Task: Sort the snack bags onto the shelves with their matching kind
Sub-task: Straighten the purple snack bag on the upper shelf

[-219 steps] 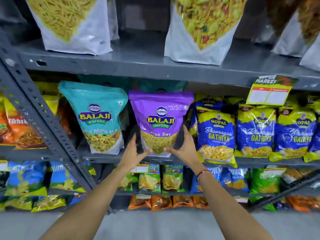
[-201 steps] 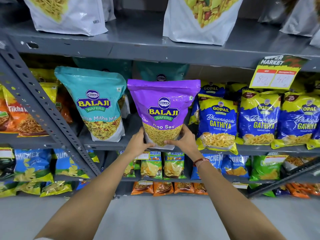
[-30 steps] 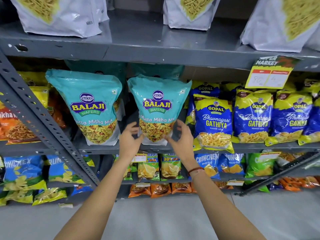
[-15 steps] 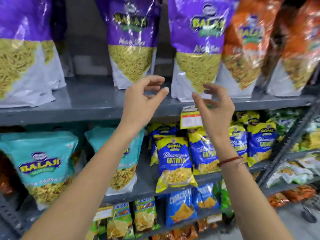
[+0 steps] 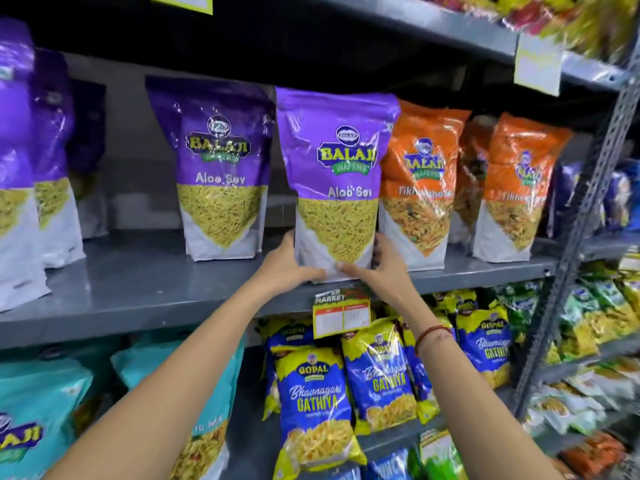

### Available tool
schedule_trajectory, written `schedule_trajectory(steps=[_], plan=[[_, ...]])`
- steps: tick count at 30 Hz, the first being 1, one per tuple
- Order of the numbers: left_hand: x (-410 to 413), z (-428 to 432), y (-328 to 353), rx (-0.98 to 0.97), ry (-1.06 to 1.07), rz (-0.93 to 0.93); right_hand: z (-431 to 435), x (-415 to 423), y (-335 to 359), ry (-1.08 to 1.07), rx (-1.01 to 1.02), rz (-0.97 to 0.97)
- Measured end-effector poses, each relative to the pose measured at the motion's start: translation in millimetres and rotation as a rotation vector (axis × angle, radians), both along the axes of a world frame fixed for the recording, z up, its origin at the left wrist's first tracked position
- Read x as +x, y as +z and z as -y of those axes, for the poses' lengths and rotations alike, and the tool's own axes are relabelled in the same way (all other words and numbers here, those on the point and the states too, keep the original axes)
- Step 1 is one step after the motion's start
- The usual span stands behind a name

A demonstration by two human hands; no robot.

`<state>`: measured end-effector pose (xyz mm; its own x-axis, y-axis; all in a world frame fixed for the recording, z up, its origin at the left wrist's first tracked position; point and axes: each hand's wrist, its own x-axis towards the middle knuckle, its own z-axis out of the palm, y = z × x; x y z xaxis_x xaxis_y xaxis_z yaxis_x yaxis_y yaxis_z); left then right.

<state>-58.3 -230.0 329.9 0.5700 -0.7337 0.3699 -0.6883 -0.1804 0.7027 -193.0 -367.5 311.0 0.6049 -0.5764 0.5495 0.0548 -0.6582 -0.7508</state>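
Note:
A purple Aloo Sev bag point(image 5: 337, 174) stands upright at the front of the grey upper shelf point(image 5: 145, 289). My left hand point(image 5: 289, 263) grips its lower left corner and my right hand point(image 5: 379, 266) grips its lower right corner. A second purple Aloo Sev bag point(image 5: 216, 168) stands to its left, further back. More purple bags point(image 5: 24, 161) line the far left. Orange Tikha Mitha bags point(image 5: 420, 181) stand directly to the right, touching the held bag.
Below, teal Balaji mix bags point(image 5: 45, 417) stand at the left and blue-yellow Gopal Gathiya bags point(image 5: 315, 403) at the middle. A yellow price tag point(image 5: 341, 315) hangs from the shelf edge. A perforated grey upright post point(image 5: 585, 209) stands at the right.
My view rose from the teal-bag shelf to the shelf above. Both hands were open and empty half a second ago; now they hold the base of a purple Aloo Sev bag.

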Motion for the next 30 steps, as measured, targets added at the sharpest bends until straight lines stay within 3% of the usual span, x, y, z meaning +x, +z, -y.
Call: schedule_trajectory(steps=[7,14,30], plan=[[-0.1,-1.3,1.7,-0.068,-0.008,-0.03,-6.2,6.7,5.2,-0.005,0.103,0.011],[14.7,-38.1,9.0,-0.149,0.015,-0.069,-39.1,24.8,10.3,0.04,0.074,0.105],[73.8,-154.6,3.2,-0.121,0.09,-0.195,-129.1,86.5,13.9,0.254,0.048,-0.002]])
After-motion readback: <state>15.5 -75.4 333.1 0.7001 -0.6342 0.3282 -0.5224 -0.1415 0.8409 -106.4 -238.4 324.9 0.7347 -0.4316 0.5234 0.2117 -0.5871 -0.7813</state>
